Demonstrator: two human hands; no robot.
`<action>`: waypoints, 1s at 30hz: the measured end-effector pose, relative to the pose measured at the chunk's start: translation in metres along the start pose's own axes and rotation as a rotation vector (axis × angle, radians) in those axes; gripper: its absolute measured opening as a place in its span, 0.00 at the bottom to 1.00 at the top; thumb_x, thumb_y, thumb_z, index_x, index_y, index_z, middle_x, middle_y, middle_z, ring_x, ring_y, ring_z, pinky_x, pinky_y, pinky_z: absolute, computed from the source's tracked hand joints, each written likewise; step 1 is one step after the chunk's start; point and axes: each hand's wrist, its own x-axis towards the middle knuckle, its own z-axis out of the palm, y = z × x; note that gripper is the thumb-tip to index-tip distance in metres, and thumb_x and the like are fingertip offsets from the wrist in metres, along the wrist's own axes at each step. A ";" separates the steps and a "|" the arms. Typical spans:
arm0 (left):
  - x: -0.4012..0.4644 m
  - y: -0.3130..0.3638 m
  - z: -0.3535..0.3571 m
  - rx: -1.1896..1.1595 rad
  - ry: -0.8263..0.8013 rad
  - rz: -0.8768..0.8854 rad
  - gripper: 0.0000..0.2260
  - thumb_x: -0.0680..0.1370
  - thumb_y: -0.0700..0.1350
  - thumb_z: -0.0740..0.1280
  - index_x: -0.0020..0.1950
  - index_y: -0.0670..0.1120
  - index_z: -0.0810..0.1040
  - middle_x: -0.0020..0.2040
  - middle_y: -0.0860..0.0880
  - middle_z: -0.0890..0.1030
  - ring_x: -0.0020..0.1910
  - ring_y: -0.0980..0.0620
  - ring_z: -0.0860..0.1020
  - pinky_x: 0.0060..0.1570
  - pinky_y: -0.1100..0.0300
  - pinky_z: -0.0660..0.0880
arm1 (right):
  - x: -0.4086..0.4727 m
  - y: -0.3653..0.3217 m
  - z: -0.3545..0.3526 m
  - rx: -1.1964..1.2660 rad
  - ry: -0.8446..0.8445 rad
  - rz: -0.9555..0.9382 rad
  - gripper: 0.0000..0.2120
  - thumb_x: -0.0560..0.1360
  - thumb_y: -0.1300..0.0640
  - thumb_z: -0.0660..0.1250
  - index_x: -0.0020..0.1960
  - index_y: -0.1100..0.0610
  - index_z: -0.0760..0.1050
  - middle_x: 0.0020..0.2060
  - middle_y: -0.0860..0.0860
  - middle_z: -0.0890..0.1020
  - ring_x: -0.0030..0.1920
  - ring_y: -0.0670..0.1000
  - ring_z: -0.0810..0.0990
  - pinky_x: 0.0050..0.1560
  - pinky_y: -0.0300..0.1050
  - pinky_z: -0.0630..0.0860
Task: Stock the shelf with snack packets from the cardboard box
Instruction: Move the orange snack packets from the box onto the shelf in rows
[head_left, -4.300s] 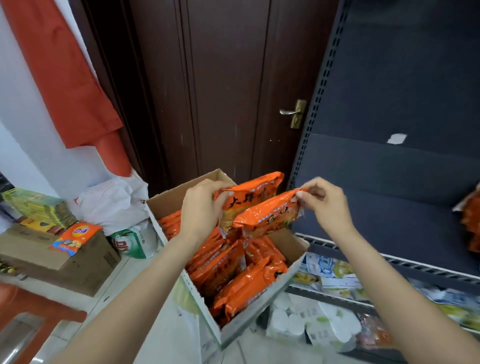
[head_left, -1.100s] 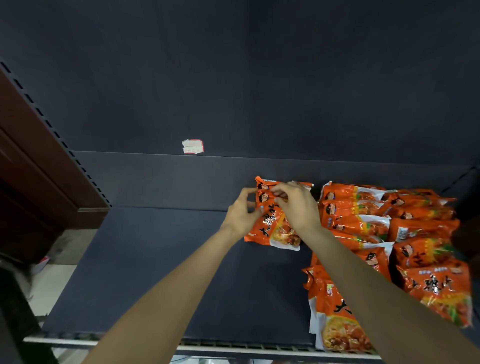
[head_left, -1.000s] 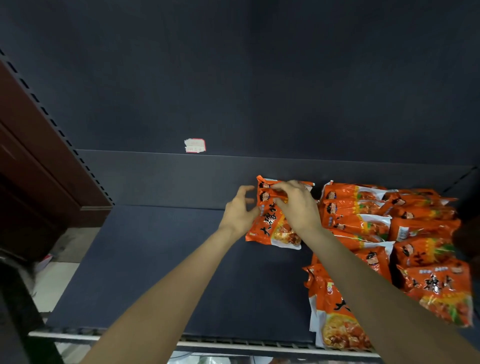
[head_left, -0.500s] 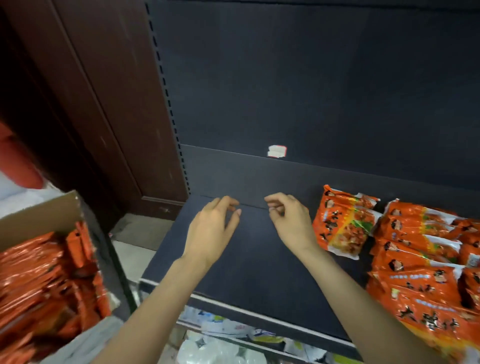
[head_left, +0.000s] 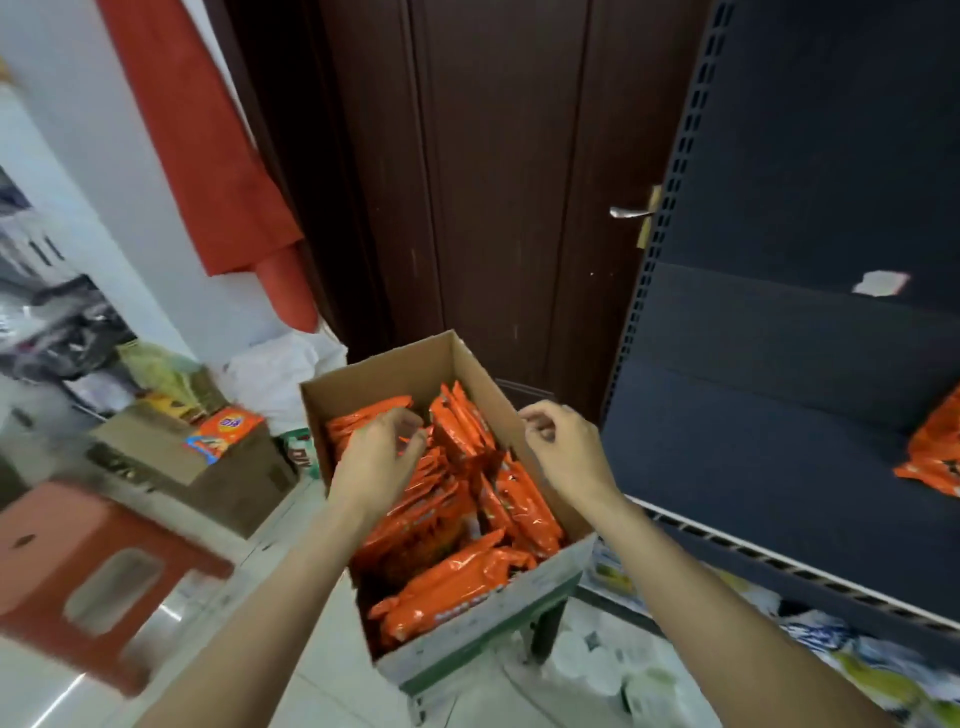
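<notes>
An open cardboard box (head_left: 389, 371) stands below me, filled with several orange snack packets (head_left: 457, 577). My left hand (head_left: 376, 462) reaches down into the box, fingers curled and apart over the packets, holding nothing that I can see. Over the box's right wall hovers my right hand (head_left: 563, 449), its fingers loosely bent and empty. The dark shelf (head_left: 753, 447) lies to the right, with orange packets on the shelf (head_left: 935, 457) showing at the frame's right edge.
A dark wooden door (head_left: 498, 197) with a metal handle (head_left: 631, 212) stands behind the box. A red plastic stool (head_left: 88, 566) sits at the lower left, a second cardboard box (head_left: 171, 462) behind it. White packages (head_left: 602, 670) lie under the shelf.
Both hands let go of the packets on the shelf and drew back. My view swung left to the cardboard box, and both hands now come down over it.
</notes>
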 end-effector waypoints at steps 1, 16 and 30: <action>0.002 -0.015 -0.008 0.001 -0.013 -0.029 0.07 0.77 0.43 0.65 0.54 0.44 0.78 0.46 0.48 0.80 0.44 0.51 0.77 0.45 0.62 0.69 | 0.002 -0.008 0.016 -0.001 -0.011 -0.003 0.11 0.74 0.64 0.63 0.54 0.56 0.79 0.46 0.54 0.81 0.45 0.50 0.79 0.48 0.39 0.70; 0.135 -0.120 0.038 0.006 -0.328 -0.041 0.17 0.78 0.45 0.65 0.67 0.44 0.72 0.64 0.46 0.77 0.62 0.50 0.75 0.60 0.61 0.69 | 0.109 0.007 0.138 -0.132 -0.189 0.192 0.20 0.77 0.55 0.63 0.69 0.53 0.68 0.65 0.52 0.73 0.67 0.51 0.69 0.67 0.46 0.64; 0.193 -0.150 0.086 0.167 -0.462 0.054 0.23 0.77 0.45 0.66 0.71 0.50 0.67 0.69 0.47 0.67 0.67 0.46 0.64 0.69 0.52 0.63 | 0.135 0.045 0.193 -0.210 -0.345 0.315 0.27 0.73 0.56 0.69 0.71 0.54 0.65 0.67 0.51 0.70 0.68 0.52 0.67 0.71 0.50 0.63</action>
